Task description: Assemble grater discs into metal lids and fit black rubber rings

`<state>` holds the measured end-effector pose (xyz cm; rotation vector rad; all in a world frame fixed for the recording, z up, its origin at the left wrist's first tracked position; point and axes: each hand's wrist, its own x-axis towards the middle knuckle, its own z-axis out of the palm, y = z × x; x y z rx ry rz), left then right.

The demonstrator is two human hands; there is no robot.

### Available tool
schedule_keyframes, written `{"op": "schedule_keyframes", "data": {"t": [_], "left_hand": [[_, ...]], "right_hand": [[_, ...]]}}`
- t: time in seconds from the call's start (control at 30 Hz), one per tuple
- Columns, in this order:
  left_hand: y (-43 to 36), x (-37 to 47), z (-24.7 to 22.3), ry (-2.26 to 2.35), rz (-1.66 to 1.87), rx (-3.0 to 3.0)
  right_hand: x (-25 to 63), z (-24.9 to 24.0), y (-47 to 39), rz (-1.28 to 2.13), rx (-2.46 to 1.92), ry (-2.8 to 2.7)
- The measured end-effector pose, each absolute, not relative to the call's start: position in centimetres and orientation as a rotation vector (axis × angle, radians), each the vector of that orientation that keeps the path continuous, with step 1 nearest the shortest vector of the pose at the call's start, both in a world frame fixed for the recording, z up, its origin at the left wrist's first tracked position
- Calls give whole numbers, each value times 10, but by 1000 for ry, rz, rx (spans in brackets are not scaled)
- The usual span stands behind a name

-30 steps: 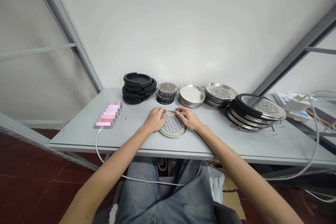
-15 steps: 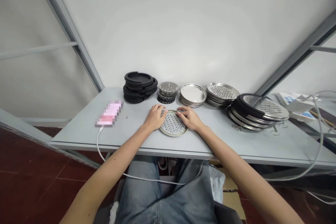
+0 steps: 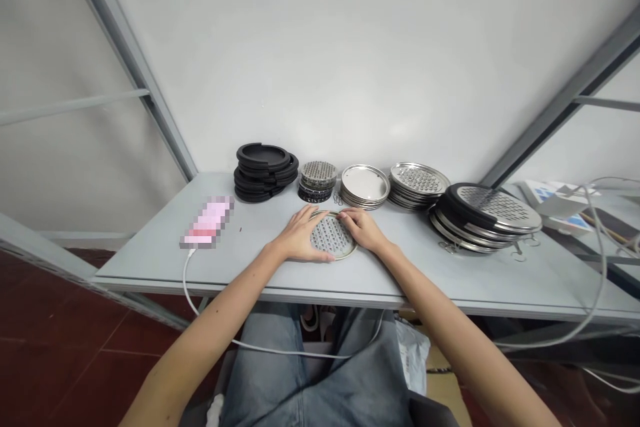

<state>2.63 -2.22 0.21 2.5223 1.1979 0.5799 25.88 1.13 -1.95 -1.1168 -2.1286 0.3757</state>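
Note:
A round metal grater plate (image 3: 332, 236) with raised teeth and a raised rim lies flat on the table before me. My left hand (image 3: 303, 235) grips its left side, thumb at the near rim and fingers around the far-left edge. At the far-right rim, the bent fingers of my right hand (image 3: 364, 227) press on the same plate. Behind it stand a stack of small grater discs (image 3: 319, 177) and a stack of smooth shallow metal lids (image 3: 365, 183). Some small wire hooks (image 3: 338, 198) lie between those stacks.
Black rings (image 3: 265, 173) are piled at the back left. More grater plates (image 3: 419, 181) stand at the back right, beside black-ringed assemblies with hooks (image 3: 487, 217). A pixelated phone (image 3: 207, 221) lies left, its white cable (image 3: 185, 280) hanging over the table edge (image 3: 240, 290).
My left hand has spread around the plate's left side, its thumb moving from the upper rim down to the near rim. My right hand stays at the far-right rim. The view has shifted slightly.

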Motion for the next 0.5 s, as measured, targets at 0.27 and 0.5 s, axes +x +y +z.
{"op": "schedule_keyframes", "data": {"t": [0.27,0.5], "left_hand": [[-20,22,6,1264,606,2459],[-17,15,2,1373,593,2495]], "right_hand": [[258,-13,9,362,-1134,-2092],[260,-17,10,359,-1240,-2025]]}}
